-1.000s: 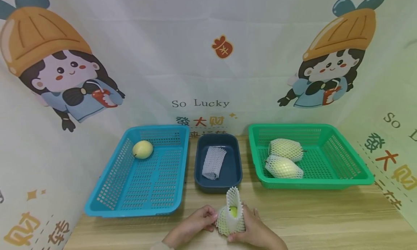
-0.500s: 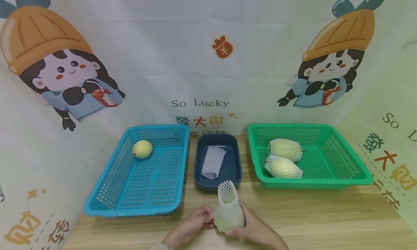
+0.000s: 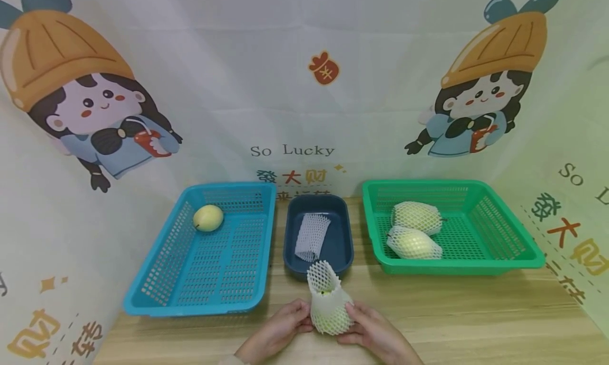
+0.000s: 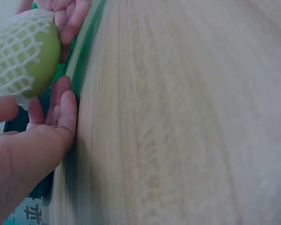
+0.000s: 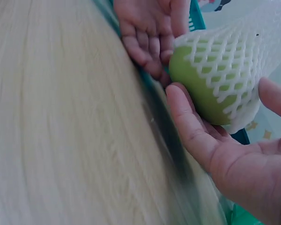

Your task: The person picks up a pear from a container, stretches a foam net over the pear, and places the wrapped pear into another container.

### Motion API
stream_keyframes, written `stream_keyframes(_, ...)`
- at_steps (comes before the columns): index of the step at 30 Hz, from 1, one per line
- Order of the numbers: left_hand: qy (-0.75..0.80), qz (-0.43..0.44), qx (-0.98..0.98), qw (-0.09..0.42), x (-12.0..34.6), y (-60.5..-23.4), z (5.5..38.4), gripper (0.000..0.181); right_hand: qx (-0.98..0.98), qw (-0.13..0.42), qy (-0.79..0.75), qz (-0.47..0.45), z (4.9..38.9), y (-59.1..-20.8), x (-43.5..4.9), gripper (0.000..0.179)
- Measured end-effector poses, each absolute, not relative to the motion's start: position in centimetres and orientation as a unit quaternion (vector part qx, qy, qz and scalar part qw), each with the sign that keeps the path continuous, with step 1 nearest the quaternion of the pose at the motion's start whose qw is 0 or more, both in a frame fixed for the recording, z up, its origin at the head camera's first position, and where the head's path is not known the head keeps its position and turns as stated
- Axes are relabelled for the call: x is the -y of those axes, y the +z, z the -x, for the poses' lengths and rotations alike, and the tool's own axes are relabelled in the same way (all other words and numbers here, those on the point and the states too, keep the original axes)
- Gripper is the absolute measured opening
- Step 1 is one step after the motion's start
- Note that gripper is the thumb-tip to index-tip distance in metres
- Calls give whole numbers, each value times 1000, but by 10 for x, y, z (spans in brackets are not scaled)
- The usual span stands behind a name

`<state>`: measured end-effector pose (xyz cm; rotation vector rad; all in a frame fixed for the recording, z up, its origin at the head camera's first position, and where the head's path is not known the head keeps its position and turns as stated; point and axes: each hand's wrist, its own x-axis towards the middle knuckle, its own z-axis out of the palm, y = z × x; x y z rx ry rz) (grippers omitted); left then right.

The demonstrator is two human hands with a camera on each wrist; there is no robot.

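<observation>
A green pear (image 5: pixel 192 79) sits inside a white foam net sleeve (image 3: pixel 328 315) between the two hands, above the wooden table. The sleeve's loose end points up and away, and the pear's bottom shows bare in both wrist views. My right hand (image 3: pixel 373 328) holds the wrapped pear from the right, thumb on the net and fingers beneath. On the other side, my left hand (image 3: pixel 285 325) pinches the sleeve's lower edge between thumb and finger. Its remaining fingers (image 4: pixel 68 110) are bent near the pear.
At the left stands a blue basket (image 3: pixel 195 308) holding one bare pear (image 3: pixel 208 218). A navy tray (image 3: pixel 341 248) in the middle contains a flat foam net (image 3: pixel 311 237). Two net-wrapped pears (image 3: pixel 415 243) lie in the green basket (image 3: pixel 461 267) at the right. A printed cloth (image 3: pixel 228 79) hangs behind.
The sleeve's loose end has swung left and away, and the wrapped pear has turned with it. The right thumb has moved up onto the net's side. The left hand stays nearly in place.
</observation>
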<state>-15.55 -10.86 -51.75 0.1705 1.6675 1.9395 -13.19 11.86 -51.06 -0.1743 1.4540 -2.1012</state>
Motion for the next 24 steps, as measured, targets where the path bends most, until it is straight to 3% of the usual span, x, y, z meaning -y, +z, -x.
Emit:
stream_keyframes(6, 735, -78, -598, 310, 109, -516, 156, 42, -518, 261, -811, 78, 130, -504, -117, 64)
stream_keyframes(12, 747, -75, -586, 305, 104, -507, 156, 17, -502, 241, -824, 102, 128, -505, -121, 56)
stream_keyframes(17, 763, -52, -585, 270, 96, -497, 158, 11, -496, 226, -830, 113, 126, -509, -125, 38)
stream_keyframes(24, 792, -50, -563, 230, 89, -492, 158, 9, -423, 242, -859, 160, 127, -507, -132, 30)
